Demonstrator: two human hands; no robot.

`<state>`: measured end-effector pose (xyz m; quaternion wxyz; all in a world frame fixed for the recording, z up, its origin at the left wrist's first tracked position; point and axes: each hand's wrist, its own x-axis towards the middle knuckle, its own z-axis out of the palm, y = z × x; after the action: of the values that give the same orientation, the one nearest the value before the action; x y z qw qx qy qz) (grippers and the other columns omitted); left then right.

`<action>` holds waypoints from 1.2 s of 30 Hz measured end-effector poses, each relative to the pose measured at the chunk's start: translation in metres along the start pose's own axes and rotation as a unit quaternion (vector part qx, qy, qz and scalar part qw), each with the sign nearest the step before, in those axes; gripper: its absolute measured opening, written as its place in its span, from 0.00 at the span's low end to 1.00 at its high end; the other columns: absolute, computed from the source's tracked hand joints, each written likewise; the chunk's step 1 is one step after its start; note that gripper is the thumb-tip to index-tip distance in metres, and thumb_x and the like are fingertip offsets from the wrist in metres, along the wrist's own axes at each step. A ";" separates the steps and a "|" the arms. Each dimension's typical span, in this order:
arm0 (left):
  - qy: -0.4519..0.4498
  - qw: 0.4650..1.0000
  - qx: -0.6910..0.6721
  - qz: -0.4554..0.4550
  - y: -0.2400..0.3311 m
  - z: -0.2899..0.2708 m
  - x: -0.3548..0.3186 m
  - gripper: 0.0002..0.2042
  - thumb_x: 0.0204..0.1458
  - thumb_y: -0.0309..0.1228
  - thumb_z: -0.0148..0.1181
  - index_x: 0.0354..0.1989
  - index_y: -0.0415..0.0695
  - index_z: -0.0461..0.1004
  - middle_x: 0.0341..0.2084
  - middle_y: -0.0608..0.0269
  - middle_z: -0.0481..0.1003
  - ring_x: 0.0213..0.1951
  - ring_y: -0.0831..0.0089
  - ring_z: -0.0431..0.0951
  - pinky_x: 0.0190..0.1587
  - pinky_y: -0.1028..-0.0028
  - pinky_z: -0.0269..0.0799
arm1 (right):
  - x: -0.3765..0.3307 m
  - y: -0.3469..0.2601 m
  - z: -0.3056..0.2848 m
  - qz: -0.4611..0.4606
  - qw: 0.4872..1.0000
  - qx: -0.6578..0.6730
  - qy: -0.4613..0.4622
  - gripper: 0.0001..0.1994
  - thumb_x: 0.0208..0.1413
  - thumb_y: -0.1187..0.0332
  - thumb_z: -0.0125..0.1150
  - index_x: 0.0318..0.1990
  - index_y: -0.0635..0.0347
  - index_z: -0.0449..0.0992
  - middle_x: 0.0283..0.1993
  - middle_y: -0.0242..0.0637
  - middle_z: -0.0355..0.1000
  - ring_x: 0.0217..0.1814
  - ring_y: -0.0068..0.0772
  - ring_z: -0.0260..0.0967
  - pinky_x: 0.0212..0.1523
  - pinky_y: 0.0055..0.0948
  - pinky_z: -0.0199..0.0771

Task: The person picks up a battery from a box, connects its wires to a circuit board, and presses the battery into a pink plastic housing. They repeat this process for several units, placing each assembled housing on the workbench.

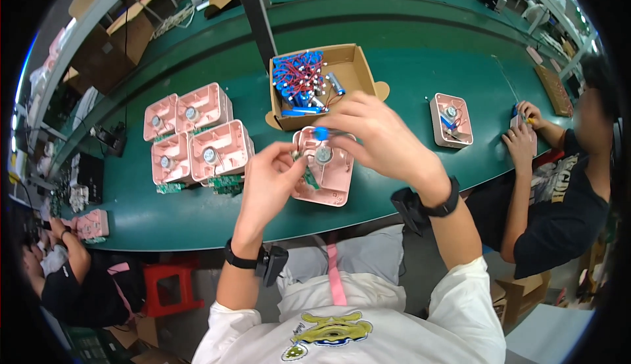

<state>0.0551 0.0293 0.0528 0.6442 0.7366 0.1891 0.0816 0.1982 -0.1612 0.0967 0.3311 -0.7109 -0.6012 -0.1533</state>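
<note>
Shell (328,180): pink moulded plastic, beneath both hands.
Left hand (268,183): pinching shell's edge.
Right hand (374,134): gripping blue cylinder (321,133).

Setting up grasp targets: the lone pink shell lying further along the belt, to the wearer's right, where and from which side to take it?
Grip the pink shell across its two long outer walls, coming from straight above. It lies flat and open side up on the green belt, with a round part and blue and red wires inside, so the cavity is a poor hold. Both long walls look free; the co-worker's hands sit further right.
</note>
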 end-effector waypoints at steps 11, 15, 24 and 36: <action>0.027 0.999 0.016 -0.003 -0.013 0.003 -0.034 0.14 0.56 0.27 0.75 0.44 0.31 0.79 0.28 0.67 0.79 0.28 0.87 0.74 0.28 0.84 0.68 | 0.009 0.023 0.057 0.045 0.985 0.109 -0.130 0.13 0.52 0.76 0.68 0.47 0.61 0.84 0.43 0.44 0.82 0.45 0.49 0.81 0.47 0.43 0.82; 0.020 0.992 0.105 0.063 -0.018 0.002 -0.044 0.14 0.53 0.25 0.78 0.43 0.33 0.80 0.32 0.69 0.75 0.30 0.88 0.72 0.30 0.86 0.66 | 0.006 0.018 0.055 -0.014 0.989 0.051 -0.138 0.16 0.48 0.77 0.69 0.48 0.59 0.85 0.48 0.40 0.81 0.51 0.47 0.80 0.50 0.42 0.81; 0.032 0.986 0.069 0.151 -0.045 0.007 -0.046 0.18 0.48 0.26 0.81 0.43 0.36 0.79 0.36 0.69 0.69 0.28 0.85 0.67 0.30 0.80 0.69 | -0.010 0.008 0.063 -0.085 0.990 0.038 -0.104 0.24 0.43 0.79 0.69 0.53 0.58 0.84 0.49 0.39 0.79 0.55 0.45 0.78 0.54 0.44 0.81; 0.032 0.889 0.385 0.246 -0.021 0.020 -0.057 0.29 0.40 0.29 0.84 0.55 0.47 0.82 0.48 0.52 0.66 0.44 0.60 0.71 0.44 0.62 0.76 | -0.017 0.007 0.070 -0.017 0.995 0.058 -0.075 0.16 0.45 0.80 0.68 0.44 0.64 0.79 0.50 0.43 0.79 0.54 0.49 0.79 0.51 0.42 0.83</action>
<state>0.0064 -0.0088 0.0364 0.2627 0.9469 0.0390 0.1815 0.1885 -0.1287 0.0330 0.3229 -0.6899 -0.6441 -0.0698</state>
